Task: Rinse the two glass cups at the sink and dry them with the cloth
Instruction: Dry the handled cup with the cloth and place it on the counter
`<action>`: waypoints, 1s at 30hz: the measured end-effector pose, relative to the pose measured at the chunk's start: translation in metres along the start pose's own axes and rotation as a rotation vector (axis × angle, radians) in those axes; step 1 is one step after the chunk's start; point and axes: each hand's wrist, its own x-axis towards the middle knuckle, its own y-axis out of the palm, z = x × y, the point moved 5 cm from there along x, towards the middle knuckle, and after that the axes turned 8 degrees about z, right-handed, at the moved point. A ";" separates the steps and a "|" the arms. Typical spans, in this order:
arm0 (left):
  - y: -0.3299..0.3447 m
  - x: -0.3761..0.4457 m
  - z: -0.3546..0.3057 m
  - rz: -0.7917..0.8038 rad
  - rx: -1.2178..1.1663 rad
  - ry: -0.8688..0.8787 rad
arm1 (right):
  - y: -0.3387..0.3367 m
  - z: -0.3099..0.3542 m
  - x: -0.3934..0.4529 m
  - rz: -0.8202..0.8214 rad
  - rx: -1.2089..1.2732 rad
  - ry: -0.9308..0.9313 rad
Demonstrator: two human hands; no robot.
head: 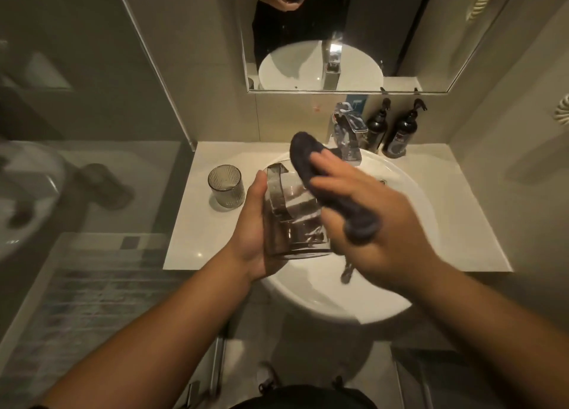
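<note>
I'm gripping one glass cup point(291, 211) in my left hand point(251, 227) over the sink point(409, 248), tilted, long axis running from base near me to mouth pointing away and up. My right hand point(369, 224) is clutching the dark cloth point(317, 174), just right of the cup and pressing into its mouth. The second cup point(225, 186) is standing upright on the bench point(191, 224), left of both hands, nearer my left.

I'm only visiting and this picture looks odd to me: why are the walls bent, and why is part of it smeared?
Head view: the wide-angle lens bows the mirror and counter edges. The light is dim and yellowish. The right hand and dark cloth are motion-blurred; the glass cup in the left hand is smeared too. The ribbed cup on the counter looks sharper.
</note>
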 end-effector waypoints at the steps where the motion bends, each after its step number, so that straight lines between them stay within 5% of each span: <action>1: 0.001 0.001 0.001 0.006 0.002 0.011 | 0.010 0.002 0.001 0.040 -0.087 -0.047; 13: 0.005 0.001 -0.013 -0.078 0.146 0.118 | 0.026 -0.011 0.017 0.203 -0.384 -0.006; 26: 0.008 0.001 -0.012 -0.104 0.054 0.094 | 0.037 0.005 -0.024 -0.047 -0.249 -0.167; 30: 0.018 0.002 -0.012 -0.032 0.030 0.074 | 0.030 -0.005 -0.013 0.037 0.038 0.102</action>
